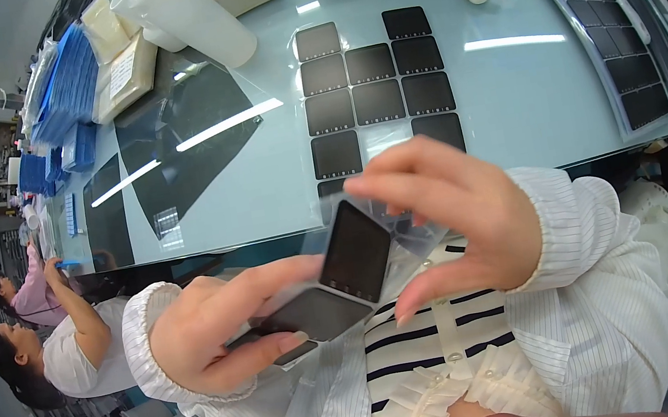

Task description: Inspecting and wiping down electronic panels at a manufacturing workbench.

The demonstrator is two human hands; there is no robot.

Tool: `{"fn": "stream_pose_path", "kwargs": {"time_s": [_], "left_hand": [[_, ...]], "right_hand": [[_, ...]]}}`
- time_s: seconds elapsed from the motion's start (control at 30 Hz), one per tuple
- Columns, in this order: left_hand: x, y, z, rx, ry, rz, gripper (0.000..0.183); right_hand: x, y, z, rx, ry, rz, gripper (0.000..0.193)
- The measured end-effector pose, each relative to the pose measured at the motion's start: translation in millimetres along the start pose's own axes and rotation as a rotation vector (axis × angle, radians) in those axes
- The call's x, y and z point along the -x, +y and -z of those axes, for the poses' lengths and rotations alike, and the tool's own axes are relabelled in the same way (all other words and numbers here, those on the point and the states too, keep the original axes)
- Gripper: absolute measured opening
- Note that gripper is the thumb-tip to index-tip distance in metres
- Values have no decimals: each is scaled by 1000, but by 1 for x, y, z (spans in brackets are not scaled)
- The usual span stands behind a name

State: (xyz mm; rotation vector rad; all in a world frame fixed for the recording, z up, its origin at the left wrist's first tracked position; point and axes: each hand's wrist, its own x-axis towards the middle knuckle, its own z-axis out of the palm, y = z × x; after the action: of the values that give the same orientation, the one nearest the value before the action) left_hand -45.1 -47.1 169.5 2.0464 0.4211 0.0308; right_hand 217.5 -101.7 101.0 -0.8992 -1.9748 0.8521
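In the head view, the left hand (210, 333) is closed around a small group of held panels (354, 251), dark rectangles with pale borders, thumb and fingers clamped on it. The group sits close to the person's body, just off the near edge of the tabletop (516, 114), and tilts at an angle. The right hand (476, 225) is at its right, thumb and forefinger spread well apart, with the forefinger's tip at the far end of the group; whether it touches the panels or only the clear film (419, 237) beside them, I cannot tell.

Beyond the hands, laid-out panels (377, 102) of the same kind lie in three columns. The left column is the longest, while the middle one shows just two, with gaps at its far and near ends. On the right lies a stack of panel sheets (612, 46); on the left, dark sheets (188, 140).

The work seems partway along: many panels are laid out, those in the hand are not yet set down, and whether the gaps need filling is unclear.
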Motion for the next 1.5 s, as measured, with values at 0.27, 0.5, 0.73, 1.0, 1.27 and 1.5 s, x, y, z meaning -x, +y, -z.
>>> {"fn": "stream_pose_path", "kwargs": {"time_s": [0.27,0.5,0.73,1.0,1.27,1.5], "left_hand": [[-6,9,-5,-28,-194,-41,49],[-6,7,-11,18,-291,-70,54],[-2,-3,-5,-116,-318,-51,58],[41,-14,2,-183,-170,46,51],[122,-37,0,-28,342,65,37],[106,-29,2,-88,272,31,43]], "right_hand": [[7,-6,-25,-355,-161,-66,75],[16,8,-55,-977,-253,-188,67],[17,8,-42,-829,-216,-150,63],[18,1,-2,-753,-288,-226,61],[8,63,12,292,54,-159,61],[-1,87,-10,514,-11,-79,52]]}}
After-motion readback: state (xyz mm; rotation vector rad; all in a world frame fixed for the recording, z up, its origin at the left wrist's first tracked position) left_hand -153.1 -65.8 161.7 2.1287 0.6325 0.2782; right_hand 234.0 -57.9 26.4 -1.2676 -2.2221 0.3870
